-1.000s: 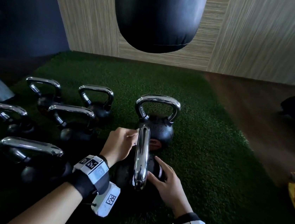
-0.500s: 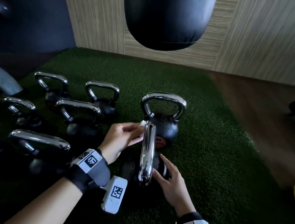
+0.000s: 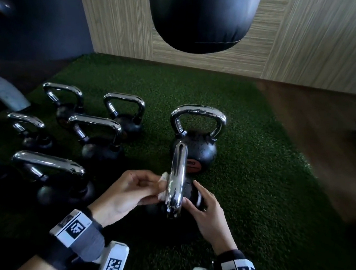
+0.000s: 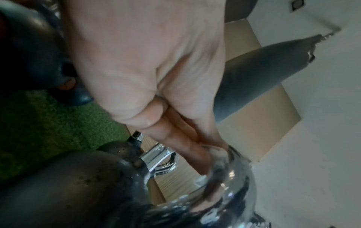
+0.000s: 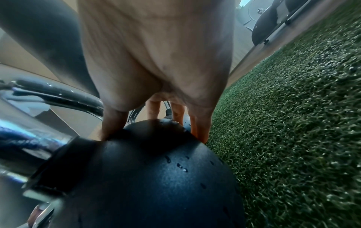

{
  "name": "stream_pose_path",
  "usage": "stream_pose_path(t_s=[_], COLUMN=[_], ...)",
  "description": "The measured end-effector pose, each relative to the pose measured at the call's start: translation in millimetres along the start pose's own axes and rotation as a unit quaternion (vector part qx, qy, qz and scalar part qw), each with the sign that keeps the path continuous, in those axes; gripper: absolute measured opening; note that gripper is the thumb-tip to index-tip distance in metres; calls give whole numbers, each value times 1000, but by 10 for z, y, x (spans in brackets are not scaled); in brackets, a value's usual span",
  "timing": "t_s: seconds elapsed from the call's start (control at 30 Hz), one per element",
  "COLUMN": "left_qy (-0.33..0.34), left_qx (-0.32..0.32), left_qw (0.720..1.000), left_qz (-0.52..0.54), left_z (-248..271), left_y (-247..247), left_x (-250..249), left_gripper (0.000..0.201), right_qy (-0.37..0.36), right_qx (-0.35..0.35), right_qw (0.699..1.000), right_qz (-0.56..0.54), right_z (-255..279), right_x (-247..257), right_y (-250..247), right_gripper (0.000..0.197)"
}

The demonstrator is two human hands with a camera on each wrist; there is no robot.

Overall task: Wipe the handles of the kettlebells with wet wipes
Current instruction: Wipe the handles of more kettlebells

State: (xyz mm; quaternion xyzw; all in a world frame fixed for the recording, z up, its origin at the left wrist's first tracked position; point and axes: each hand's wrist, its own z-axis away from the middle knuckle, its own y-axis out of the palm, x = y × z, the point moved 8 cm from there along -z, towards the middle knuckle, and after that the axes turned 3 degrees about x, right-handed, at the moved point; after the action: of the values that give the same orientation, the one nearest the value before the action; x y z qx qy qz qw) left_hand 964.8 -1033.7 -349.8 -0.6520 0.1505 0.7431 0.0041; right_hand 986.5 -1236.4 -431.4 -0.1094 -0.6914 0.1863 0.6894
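A black kettlebell [image 3: 190, 197] with a chrome handle [image 3: 177, 179] stands on the green turf right in front of me, its handle edge-on to the head view. My left hand [image 3: 135, 187] pinches a white wet wipe [image 3: 164, 177] against the left side of that handle. In the left wrist view the fingers [image 4: 187, 145] reach onto the chrome handle [image 4: 230, 185]. My right hand [image 3: 205, 213] rests with straight, spread fingers on the black ball [image 5: 156, 177], steadying it from the right. A second kettlebell [image 3: 195, 137] stands just behind.
Several more chrome-handled kettlebells [image 3: 97, 134] stand in rows on the turf [image 3: 244, 186] to the left. A black punching bag [image 3: 199, 15] hangs above the far edge, before a wood-panel wall. Wooden floor [image 3: 328, 134] lies right of the turf.
My left hand with the wipe has slid down the handle from its far top toward its near end. The right hand stays on the ball.
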Motion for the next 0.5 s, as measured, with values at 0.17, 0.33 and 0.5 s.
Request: stream_pose_path(t_s=[0.17,0.33,0.5], left_qy=[32,20,10], left_qx=[21,59,57], left_qw=[997,987,975], left_qz=[-69,-147,-214], left_z=[40,108,59], left_y=[-8,9,-51], left_x=[-162,-55,72], left_gripper=[6,17,13], right_qy=[9,8,5], right_qx=[-6,-13,-8], right_qw=[1000,1000,1000], right_qz=[-3,-7,-14], right_z=[-37,-40,-70], right_x=[-34,-58,-94], right_y=[-13,-12,-2], right_gripper=[75,73,76])
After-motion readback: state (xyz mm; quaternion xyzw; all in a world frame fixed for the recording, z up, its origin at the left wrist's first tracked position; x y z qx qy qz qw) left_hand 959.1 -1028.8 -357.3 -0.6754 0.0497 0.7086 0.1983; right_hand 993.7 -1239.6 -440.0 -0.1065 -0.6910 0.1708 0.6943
